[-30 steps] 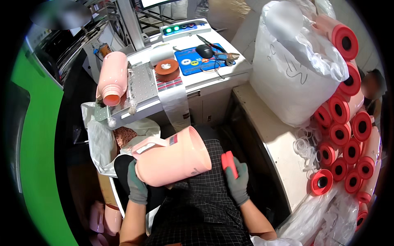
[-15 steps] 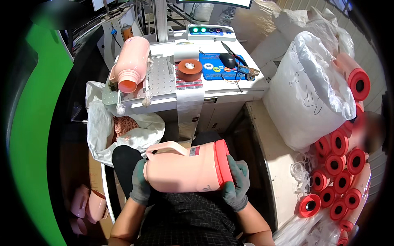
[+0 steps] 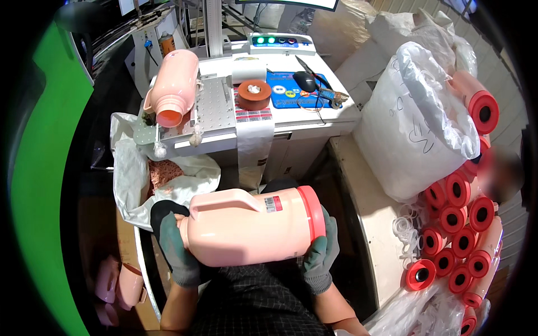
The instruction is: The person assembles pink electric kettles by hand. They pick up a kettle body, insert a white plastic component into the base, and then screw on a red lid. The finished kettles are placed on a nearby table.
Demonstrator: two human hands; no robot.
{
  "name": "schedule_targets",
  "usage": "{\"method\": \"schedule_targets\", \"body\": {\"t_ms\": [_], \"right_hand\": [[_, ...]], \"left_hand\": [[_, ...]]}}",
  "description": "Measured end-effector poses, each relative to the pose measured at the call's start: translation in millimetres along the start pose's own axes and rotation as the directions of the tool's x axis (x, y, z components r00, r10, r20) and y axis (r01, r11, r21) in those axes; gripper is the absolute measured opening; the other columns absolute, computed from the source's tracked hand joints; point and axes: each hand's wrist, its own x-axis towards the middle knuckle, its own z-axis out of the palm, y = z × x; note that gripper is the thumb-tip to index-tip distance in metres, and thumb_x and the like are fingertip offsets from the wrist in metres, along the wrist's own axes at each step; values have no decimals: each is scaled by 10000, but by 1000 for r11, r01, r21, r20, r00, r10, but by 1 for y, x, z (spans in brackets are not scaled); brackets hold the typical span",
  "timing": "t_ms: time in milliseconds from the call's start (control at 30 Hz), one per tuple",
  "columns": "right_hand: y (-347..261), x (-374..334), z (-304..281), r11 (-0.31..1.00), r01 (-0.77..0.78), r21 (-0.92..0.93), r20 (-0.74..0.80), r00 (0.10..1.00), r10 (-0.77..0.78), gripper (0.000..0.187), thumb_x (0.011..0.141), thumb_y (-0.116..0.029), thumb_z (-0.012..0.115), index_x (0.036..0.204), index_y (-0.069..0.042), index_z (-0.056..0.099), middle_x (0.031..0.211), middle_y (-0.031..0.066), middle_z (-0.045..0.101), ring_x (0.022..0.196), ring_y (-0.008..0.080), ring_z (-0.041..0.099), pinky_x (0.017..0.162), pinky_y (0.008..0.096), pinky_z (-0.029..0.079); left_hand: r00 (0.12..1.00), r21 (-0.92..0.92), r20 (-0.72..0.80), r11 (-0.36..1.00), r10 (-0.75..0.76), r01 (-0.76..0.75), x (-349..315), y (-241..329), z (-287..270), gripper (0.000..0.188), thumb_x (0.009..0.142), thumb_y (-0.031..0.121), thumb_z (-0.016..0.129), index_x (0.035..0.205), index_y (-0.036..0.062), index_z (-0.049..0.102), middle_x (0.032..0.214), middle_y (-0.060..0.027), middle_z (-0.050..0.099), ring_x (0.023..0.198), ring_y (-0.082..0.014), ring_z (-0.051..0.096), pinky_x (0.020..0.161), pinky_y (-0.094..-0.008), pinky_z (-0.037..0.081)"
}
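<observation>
Over my lap I hold a pale pink thermos jug casing [image 3: 246,227] lying on its side, its handle up and a red ring [image 3: 315,218] round its right end. My left hand [image 3: 178,246], in a grey-green glove with bare fingertips showing, grips the narrow neck end. My right hand [image 3: 322,252], gloved too, is closed around the red-ringed end. A small barcode label [image 3: 273,204] sticks to the jug's upper side. Another pink jug casing [image 3: 176,84] lies on the perforated plate of the white bench, its open mouth toward me.
On the white bench [image 3: 314,126] are an orange tape roll [image 3: 254,94], a label strip [image 3: 255,145], a blue mat [image 3: 283,95] and a black mouse [image 3: 304,82]. Right stand a big white sack [image 3: 409,129] and several red-ended casings [image 3: 464,242]. A scrap bag [image 3: 131,185] sits left.
The jug has turned slightly about its length and shifted a little left, so its label and handle face me more. My left hand has slid outward round the neck end.
</observation>
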Motion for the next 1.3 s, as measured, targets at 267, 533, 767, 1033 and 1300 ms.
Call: {"method": "schedule_targets", "body": {"t_ms": [267, 533, 767, 1033, 1300], "right_hand": [[-3, -6, -1, 982, -162, 94, -33, 986, 165, 602, 1109, -458, 415, 1435, 33, 537, 1341, 139, 636, 1226, 237, 616, 1064, 375, 473], [8, -12, -17, 891, -384, 243, 130, 923, 363, 686, 1074, -581, 394, 1459, -27, 516, 1445, 119, 574, 1340, 224, 531, 1143, 403, 399], [-33, 47, -52, 927, -207, 313, 327, 940, 99, 1203, 861, -942, 194, 1642, -27, 216, 1689, 200, 247, 1568, 339, 232, 1281, 489, 143], [-5, 84, -113, 897, 111, 429, -247, 969, -2, 1099, 954, -844, 149, 1624, 20, 258, 1706, 164, 262, 1593, 266, 193, 1299, 444, 102], [38, 23, -55, 762, -354, 543, 148, 933, 328, 966, 992, -791, 254, 1679, -120, 145, 1749, 107, 132, 1609, 256, 122, 1304, 424, 60]], "left_hand": [[966, 202, -27, 947, 259, -248, 6, 17, 1, 346, 1032, 322, 486, 1009, -6, 594, 935, -78, 613, 854, -157, 585, 772, -315, 475], [978, 30, 102, 982, 182, -186, 11, 25, -3, 313, 1050, 295, 465, 1046, 3, 580, 957, -54, 597, 870, -152, 560, 820, -308, 458], [952, 276, 115, 911, 285, -306, 13, 11, 10, 280, 1013, 258, 488, 1020, 2, 600, 894, -42, 589, 828, -151, 551, 789, -288, 462], [993, -37, 118, 999, -29, 34, 19, -27, -16, 216, 1005, 206, 546, 1083, 6, 574, 937, -27, 584, 887, -115, 575, 795, -264, 475], [867, 257, 184, 828, 464, -498, 0, 5, 29, 377, 1067, 331, 462, 1211, 2, 576, 1028, -67, 606, 944, -137, 583, 852, -277, 486]]}}
